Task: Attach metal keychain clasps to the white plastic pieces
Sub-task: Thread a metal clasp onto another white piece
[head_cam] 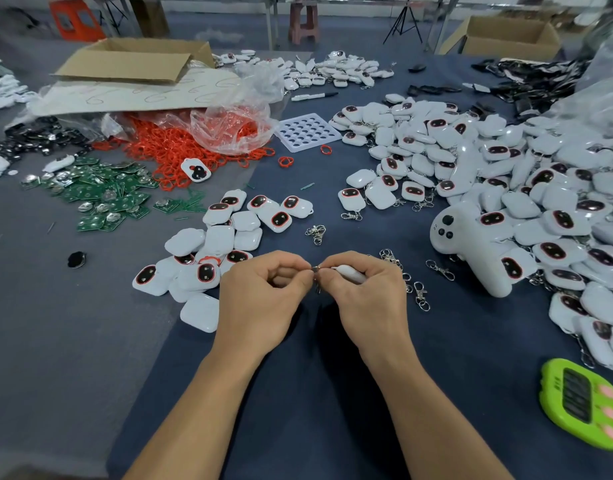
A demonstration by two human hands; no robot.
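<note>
Flanking clasp [316,271]: white pieces [185,241] left; controller [471,244] right

Both forearms are reaching in from the near edge of the bench [315,393], converging toward its middle. Left hand [263,296] is curling, thumb and forefinger pinching a clasp [317,270]. Right hand [364,292] is gripping a white piece [350,276] in curled fingers. Fingertips of both hands are nearly meeting, backs of the hands facing up.

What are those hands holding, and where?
The left hand pinches the metal clasp at its top; right hand grips the white plastic piece round its body.
</note>
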